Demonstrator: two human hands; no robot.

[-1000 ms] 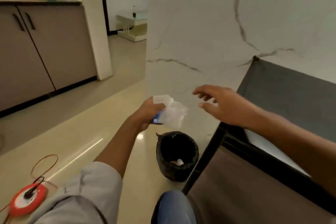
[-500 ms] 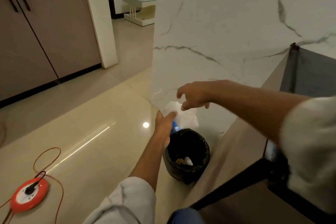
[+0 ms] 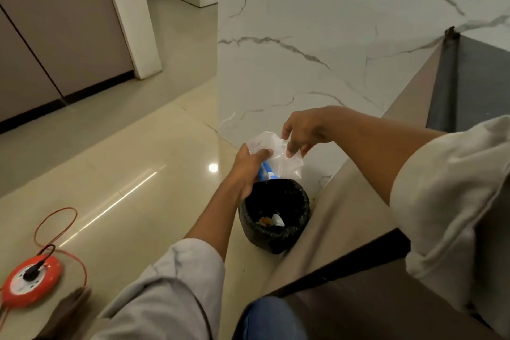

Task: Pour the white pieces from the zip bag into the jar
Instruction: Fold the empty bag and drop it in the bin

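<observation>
A red extension reel is lying on the floor at the frame's lower left, partly cut off. Farther on, a black-lined bin is holding scraps too small to identify. Above its far rim, the left hand is gripping the clear zip bag while the right hand is pinching its top; the bag's blue print is unreadable.

L hand gripping, R hand pinching
</observation>
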